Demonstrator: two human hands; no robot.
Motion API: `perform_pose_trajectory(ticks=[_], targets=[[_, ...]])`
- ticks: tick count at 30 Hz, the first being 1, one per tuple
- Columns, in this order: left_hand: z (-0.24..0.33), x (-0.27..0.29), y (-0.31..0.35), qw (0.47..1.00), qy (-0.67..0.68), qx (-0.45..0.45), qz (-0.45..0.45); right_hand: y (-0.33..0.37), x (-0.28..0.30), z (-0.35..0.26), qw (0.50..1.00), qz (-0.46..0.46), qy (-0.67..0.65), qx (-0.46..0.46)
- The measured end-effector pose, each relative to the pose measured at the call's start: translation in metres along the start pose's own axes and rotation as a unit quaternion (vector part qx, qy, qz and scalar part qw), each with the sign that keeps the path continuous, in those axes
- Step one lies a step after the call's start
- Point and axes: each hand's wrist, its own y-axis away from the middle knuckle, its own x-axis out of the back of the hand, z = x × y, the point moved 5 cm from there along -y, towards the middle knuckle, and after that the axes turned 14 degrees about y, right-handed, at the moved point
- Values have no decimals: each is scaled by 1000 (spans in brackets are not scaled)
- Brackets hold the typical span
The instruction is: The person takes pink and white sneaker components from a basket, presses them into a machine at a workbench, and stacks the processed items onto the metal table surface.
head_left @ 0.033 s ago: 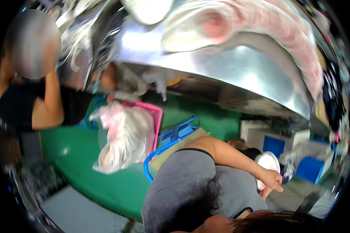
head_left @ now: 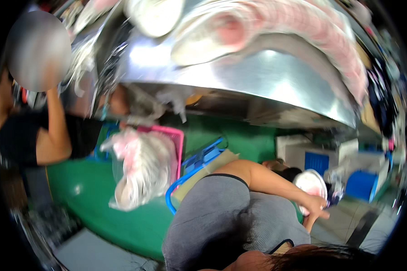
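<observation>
A bare arm lies across my lap, over grey clothing, and leads to my left hand (head_left: 315, 205). Its fingers are curled together at the lower edge of a white shoe (head_left: 310, 186) with a pinkish inside. What they pinch, if anything, is too blurred to make out. Just below it shows a small part of my right hand (head_left: 308, 221), its fingers mostly hidden. On the metal table (head_left: 248, 77) ahead, a long curved row of nested white-and-pink shoes (head_left: 303, 27) lies in clear wrapping, with another white shoe (head_left: 156, 18) beside it.
A clear bag of white shoes (head_left: 144, 167) rests against a pink basket (head_left: 180, 144) on the green floor (head_left: 90, 189). Near my lap stands a blue-framed chair (head_left: 199, 158). White-and-blue boxes (head_left: 321, 158) are at right. A co-worker in black (head_left: 22, 135) is at far left.
The view has shifted slightly, so the table and its shoes sit farther left. The white shoe by my left hand shows more of itself, and that hand's fingers have moved slightly.
</observation>
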Motion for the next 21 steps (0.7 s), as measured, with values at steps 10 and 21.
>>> perform_pose_trajectory(ticks=[10,21], targets=[[-89,12,-39,975,103,133,148,101,41,-86,993,102,-62,-7],[-108,37,5,847,357,385,82,84,-6,-83,990,71,-107,51]])
